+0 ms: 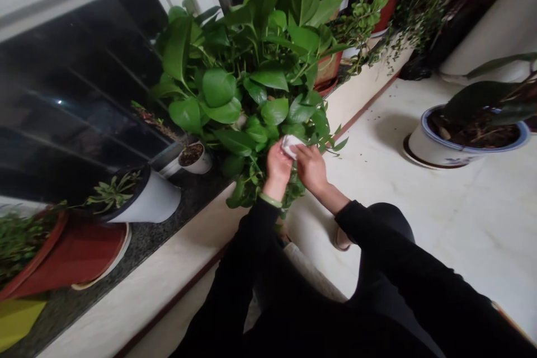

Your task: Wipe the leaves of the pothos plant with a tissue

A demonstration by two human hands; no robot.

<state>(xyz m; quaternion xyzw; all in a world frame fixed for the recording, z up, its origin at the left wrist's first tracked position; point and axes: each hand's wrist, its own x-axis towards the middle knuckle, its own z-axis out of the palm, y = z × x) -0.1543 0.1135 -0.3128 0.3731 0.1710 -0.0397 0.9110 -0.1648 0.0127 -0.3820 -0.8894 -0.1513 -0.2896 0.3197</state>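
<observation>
In front of a large leafy pothos (220, 89), my two hands meet at a small, folded white tissue (290, 146). My left hand (278, 166), with a pale green bangle at its wrist, cradles the tissue from the left, palm turned up. From the right, the fingers of my right hand (311, 168) press on the same tissue. Broad green leaves lie just behind and below both hands. The leaves hide most of the pothos's pot.
On the dark stone sill (188, 197) at left stand a small white pot (196, 161), a larger white pot (151, 200) and a red pot (90, 249). A blue-rimmed pot (436, 140) stands on the pale floor (461, 235) at right. Trailing plants fill the far end.
</observation>
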